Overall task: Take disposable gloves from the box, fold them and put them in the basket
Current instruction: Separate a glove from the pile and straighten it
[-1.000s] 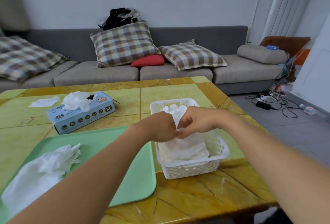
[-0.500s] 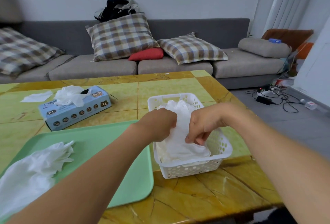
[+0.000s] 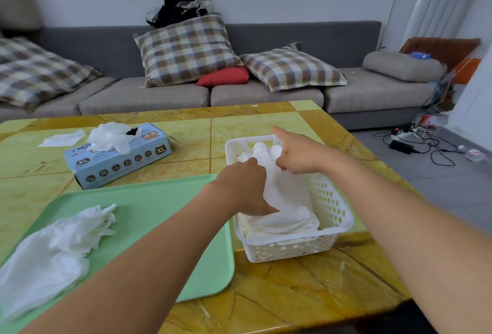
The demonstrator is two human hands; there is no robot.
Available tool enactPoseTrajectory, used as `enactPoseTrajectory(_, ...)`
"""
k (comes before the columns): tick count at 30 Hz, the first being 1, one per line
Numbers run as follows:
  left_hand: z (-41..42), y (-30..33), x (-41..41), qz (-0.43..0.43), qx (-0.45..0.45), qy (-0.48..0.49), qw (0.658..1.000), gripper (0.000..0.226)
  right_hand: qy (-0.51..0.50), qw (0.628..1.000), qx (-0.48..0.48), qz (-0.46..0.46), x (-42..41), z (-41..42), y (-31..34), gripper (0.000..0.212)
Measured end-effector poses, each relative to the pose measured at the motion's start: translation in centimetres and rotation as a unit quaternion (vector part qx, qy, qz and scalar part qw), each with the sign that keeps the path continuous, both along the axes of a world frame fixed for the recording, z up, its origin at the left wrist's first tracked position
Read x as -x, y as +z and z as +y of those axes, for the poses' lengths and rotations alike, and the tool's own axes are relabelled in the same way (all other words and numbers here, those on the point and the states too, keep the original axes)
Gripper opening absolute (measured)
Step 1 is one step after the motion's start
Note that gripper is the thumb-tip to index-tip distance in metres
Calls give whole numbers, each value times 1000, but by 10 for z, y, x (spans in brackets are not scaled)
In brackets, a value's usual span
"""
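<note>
2 bare forearms, the left hand [image 3: 243, 187] and right hand [image 3: 298, 156] ungloved, no sleeves showing.

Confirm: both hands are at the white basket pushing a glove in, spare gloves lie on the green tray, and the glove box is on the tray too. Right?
Not quite. The head view shows the glove box on the table behind the green tray, not on it. The rest holds: both hands at the white basket, spare gloves on the tray.

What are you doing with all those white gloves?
A person is packing disposable gloves into a white basket. Both hands are over it: the left hand and right hand hold a glove above the folded ones inside. More gloves lie loose on the green tray, and one sticks out of the blue box on the table.
</note>
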State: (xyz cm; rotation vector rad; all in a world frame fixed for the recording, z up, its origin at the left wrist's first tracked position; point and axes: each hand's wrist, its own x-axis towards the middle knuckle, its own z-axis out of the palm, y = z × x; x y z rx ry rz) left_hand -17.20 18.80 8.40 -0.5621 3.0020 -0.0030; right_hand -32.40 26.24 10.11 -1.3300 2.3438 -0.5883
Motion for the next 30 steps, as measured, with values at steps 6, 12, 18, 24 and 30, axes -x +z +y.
enactPoseTrajectory(6, 3, 4, -2, -6, -18, 16, 1000, 92, 54, 996, -20, 62, -3, 18, 4, 38)
enactPoseTrajectory(12, -1, -1, 0, -30, 13, -29, 999, 114, 133, 967, -212, 54, -24, 38, 4, 89)
enactPoseTrajectory(18, -1, 2, 6, -103, 120, -43, 986, 125, 134, 938, -277, 158, -26, 42, 2, 130)
enactPoseTrajectory(24, 1, 9, 13, -182, 53, -11, 982, 129, 130, 957, -253, 51, -19, 35, 18, 128)
enactPoseTrajectory(30, 6, 39, 24, -59, 56, -11, 997, 97, 114, 953, -267, 85, -7, 8, 5, 145)
